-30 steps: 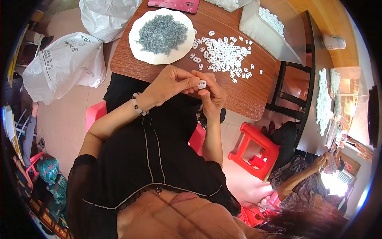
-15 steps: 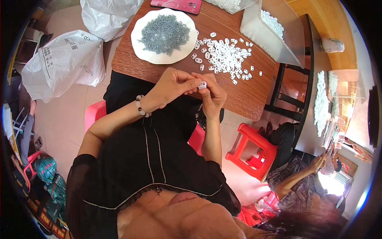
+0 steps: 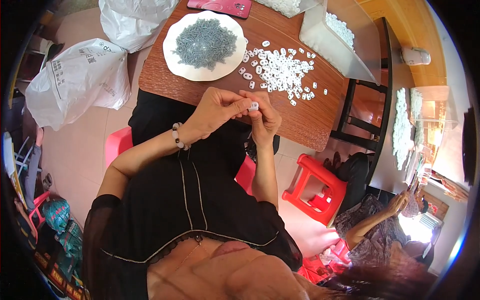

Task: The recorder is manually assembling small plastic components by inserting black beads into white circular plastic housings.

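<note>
Clearly, dark printing (image 3: 92, 59) runs across the nearer white sack (image 3: 82, 87), while both hands (image 3: 212, 114) pinch one small white piece (image 3: 253, 106).

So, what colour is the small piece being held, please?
The small piece is white; the head view shows it best.

On the table (image 3: 307, 117), a plate (image 3: 196, 74) lies left of the loose pieces (image 3: 282, 71), with a phone (image 3: 222, 7) behind it.

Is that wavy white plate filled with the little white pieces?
No, the plate holds grey pieces; the loose white pieces lie on the wooden table beside it.
</note>
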Demonstrator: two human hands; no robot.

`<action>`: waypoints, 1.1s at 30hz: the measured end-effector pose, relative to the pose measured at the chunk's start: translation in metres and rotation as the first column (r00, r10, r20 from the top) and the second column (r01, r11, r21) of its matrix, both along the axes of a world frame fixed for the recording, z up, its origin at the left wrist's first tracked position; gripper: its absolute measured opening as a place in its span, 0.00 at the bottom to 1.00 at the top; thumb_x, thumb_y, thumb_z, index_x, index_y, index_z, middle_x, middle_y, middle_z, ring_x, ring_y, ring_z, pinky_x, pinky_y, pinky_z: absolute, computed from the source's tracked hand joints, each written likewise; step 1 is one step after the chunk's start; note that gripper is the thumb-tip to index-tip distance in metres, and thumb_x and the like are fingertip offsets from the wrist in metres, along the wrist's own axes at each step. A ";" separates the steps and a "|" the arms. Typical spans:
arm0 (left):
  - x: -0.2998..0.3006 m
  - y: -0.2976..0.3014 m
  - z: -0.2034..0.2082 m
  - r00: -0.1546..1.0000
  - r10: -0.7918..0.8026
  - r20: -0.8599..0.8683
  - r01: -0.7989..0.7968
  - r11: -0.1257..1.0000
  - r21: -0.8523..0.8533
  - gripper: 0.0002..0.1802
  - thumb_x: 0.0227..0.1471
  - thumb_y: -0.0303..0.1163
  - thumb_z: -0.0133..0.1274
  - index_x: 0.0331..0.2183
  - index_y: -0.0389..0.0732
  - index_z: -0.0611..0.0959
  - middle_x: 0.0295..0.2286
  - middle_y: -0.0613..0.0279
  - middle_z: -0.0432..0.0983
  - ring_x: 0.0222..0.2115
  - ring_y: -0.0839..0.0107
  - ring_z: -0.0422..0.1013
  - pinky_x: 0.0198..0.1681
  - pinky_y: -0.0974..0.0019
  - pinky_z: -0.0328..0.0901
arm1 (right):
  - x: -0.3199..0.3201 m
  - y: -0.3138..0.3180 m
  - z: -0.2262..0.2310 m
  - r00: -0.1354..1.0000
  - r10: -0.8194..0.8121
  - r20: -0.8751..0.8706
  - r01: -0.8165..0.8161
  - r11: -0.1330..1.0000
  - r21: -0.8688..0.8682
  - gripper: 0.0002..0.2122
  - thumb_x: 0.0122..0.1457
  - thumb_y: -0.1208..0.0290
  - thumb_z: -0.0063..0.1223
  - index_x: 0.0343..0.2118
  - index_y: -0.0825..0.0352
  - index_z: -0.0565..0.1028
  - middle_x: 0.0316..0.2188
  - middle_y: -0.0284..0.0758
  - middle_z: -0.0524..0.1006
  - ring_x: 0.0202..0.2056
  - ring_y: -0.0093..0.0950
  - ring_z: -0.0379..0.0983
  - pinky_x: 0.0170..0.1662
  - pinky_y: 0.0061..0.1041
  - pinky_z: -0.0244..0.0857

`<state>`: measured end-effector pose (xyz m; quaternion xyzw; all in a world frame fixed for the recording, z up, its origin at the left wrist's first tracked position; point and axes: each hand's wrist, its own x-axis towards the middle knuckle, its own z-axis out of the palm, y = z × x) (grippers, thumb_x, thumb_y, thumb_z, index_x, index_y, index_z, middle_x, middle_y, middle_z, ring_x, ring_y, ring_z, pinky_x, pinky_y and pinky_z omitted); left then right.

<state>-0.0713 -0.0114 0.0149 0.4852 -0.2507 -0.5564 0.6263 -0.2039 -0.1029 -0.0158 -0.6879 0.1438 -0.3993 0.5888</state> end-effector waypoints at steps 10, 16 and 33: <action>-0.003 -0.009 -0.004 0.998 -0.052 -0.024 0.051 0.999 -0.008 0.14 0.55 0.37 0.55 0.28 0.35 0.84 0.20 0.69 0.74 0.22 0.85 0.66 0.26 0.79 0.61 | -0.004 -0.007 0.001 1.000 0.023 0.002 -0.023 0.998 0.053 0.24 0.53 0.55 0.57 0.44 0.74 0.75 0.41 0.39 0.77 0.39 0.25 0.68 0.41 0.21 0.65; -0.003 -0.016 -0.007 0.998 -0.068 -0.007 0.068 0.998 -0.018 0.14 0.55 0.38 0.55 0.29 0.36 0.84 0.20 0.70 0.73 0.22 0.86 0.65 0.25 0.80 0.61 | -0.005 -0.008 0.000 1.000 0.022 0.013 -0.023 0.991 0.130 0.25 0.54 0.56 0.58 0.45 0.75 0.74 0.42 0.41 0.75 0.39 0.24 0.69 0.41 0.21 0.66; 0.004 -0.023 -0.020 0.989 -0.086 -0.121 0.080 0.995 -0.055 0.15 0.56 0.39 0.54 0.31 0.36 0.83 0.20 0.74 0.70 0.21 0.88 0.61 0.24 0.82 0.56 | -0.001 -0.012 0.002 0.999 -0.015 -0.038 0.019 0.994 0.110 0.20 0.55 0.64 0.59 0.44 0.75 0.75 0.40 0.41 0.77 0.36 0.22 0.69 0.41 0.19 0.64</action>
